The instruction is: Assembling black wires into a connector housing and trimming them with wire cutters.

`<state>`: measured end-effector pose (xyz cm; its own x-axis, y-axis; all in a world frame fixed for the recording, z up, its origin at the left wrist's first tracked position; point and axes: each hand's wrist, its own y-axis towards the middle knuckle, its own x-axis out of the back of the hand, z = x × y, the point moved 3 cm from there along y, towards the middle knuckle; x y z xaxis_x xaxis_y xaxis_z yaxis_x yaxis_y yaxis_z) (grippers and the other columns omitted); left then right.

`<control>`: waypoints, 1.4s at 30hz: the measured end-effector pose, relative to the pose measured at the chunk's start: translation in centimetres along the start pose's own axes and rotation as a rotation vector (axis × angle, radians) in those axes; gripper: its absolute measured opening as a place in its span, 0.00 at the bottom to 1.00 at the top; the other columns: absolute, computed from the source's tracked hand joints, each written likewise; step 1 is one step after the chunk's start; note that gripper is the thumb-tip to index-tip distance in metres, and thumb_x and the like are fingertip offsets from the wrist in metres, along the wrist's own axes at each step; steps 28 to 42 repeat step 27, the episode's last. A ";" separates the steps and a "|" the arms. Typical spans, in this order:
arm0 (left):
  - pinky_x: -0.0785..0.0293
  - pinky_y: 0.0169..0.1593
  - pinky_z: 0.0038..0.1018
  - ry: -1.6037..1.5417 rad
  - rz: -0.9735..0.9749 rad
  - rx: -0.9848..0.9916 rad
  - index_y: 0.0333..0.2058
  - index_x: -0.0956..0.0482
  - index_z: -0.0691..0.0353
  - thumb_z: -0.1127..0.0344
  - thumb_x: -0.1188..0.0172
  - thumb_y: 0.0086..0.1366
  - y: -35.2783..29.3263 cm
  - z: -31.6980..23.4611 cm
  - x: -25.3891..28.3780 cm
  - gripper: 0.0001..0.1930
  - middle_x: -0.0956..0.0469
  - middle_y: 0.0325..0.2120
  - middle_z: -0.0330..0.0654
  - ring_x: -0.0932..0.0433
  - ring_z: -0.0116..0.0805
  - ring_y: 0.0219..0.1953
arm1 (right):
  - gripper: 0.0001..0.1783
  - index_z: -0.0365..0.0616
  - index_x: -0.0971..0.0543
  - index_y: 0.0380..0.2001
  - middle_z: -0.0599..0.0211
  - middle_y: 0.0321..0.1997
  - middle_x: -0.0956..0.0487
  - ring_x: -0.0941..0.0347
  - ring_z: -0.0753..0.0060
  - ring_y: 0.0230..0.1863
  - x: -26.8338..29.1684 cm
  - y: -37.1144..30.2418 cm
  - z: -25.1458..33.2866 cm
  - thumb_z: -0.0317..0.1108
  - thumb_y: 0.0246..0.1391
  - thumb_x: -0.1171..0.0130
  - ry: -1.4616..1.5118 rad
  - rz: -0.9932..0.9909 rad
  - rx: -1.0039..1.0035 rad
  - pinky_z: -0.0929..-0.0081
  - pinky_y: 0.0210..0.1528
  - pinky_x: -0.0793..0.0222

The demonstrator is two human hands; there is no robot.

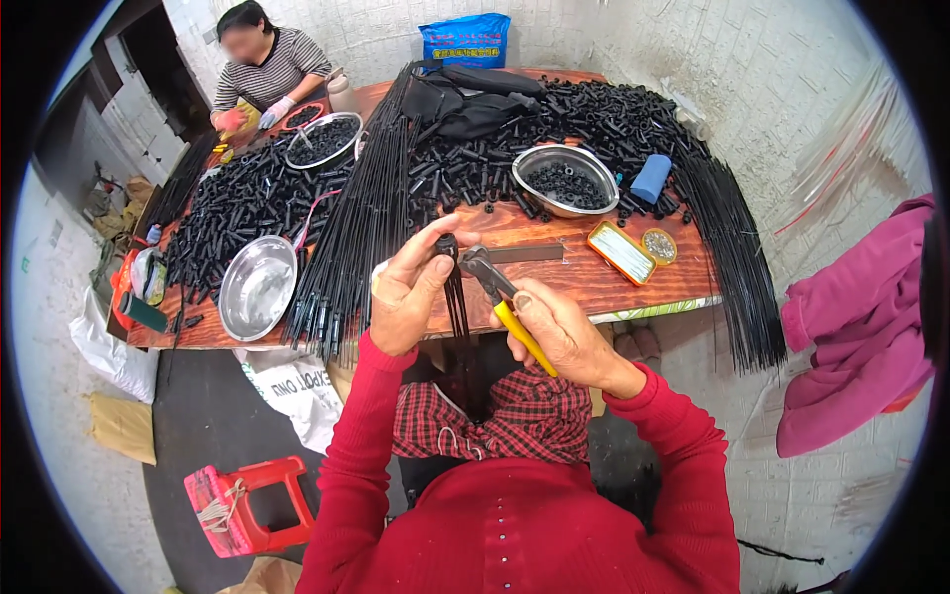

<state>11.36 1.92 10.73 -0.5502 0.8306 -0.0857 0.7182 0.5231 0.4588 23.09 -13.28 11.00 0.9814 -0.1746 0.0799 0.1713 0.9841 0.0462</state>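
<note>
My left hand [401, 300] is closed around a short black cylindrical piece [447, 245], pinched between thumb and fingers. Several thin black rods [458, 322] hang from that piece down towards my lap. In my right hand [566, 340] is a pair of pliers [522, 335] with yellow handles and dark metal jaws. The jaws are right beside the black piece, close to my left fingertips; whether they grip it I cannot tell. Both hands are just above the table's near edge.
On the wooden table [490, 220] lie heaped black tubular parts [237, 213], bundled long black rods [361, 198], metal bowls [259, 287], a yellow tin [621, 251] and a blue block [650, 179]. Another person [272, 69] works at the far left. A red stool [252, 505] stands below left.
</note>
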 end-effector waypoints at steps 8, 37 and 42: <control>0.28 0.53 0.27 -0.037 -0.026 0.004 0.59 0.35 0.69 0.76 0.50 0.67 -0.4 -0.1 -0.7 0.21 0.24 0.47 0.48 0.25 0.30 0.47 | 0.21 0.39 0.30 0.43 0.70 0.29 0.25 0.32 0.85 0.21 0.4 -0.3 1.3 0.46 0.69 0.65 -0.092 -0.014 0.015 0.84 0.23 0.33; 0.24 0.42 0.26 0.471 -0.158 -0.212 0.54 0.26 0.62 0.78 0.46 0.63 0.1 0.9 -1.3 0.19 0.20 0.43 0.45 0.19 0.34 0.38 | 0.13 0.39 0.32 0.33 0.65 0.18 0.27 0.30 0.69 0.13 2.2 1.8 5.3 0.37 0.66 0.61 -0.691 0.040 0.011 0.71 0.19 0.35; 0.24 0.42 0.26 0.471 -0.158 -0.212 0.54 0.26 0.62 0.78 0.46 0.63 0.1 0.9 -1.3 0.19 0.20 0.43 0.45 0.19 0.34 0.38 | 0.13 0.39 0.32 0.33 0.65 0.18 0.27 0.30 0.69 0.13 2.2 1.8 5.3 0.37 0.66 0.61 -0.691 0.040 0.011 0.71 0.19 0.35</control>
